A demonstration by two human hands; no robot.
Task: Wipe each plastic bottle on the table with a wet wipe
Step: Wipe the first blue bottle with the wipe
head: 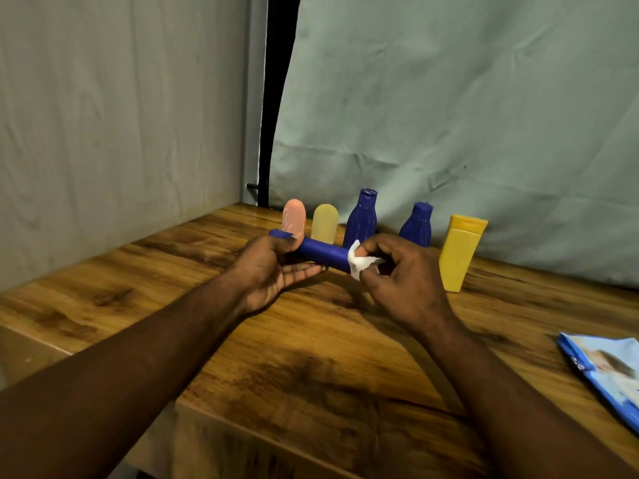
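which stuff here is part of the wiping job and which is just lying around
Part of the job: blue tube, wipe, pink bottle, pale yellow bottle, two blue bottles, yellow bottle, wipes pack.

Lying about: grey cloth.

The long plastic bottle (321, 254) lying across is deep blue, and the crumpled wet wipe (359, 263) at its end is white. Behind stand a salmon-pink rounded bottle (294, 216) with pale wavy lines, a translucent pale-yellow rounded bottle (325, 223), two ribbed dark-blue bottles (361, 221) (416, 227) and a flat mustard-yellow bottle (460, 254). The wooden tabletop (311, 357) is honey brown with dark grain, and the wipes packet (608, 375) is light blue.
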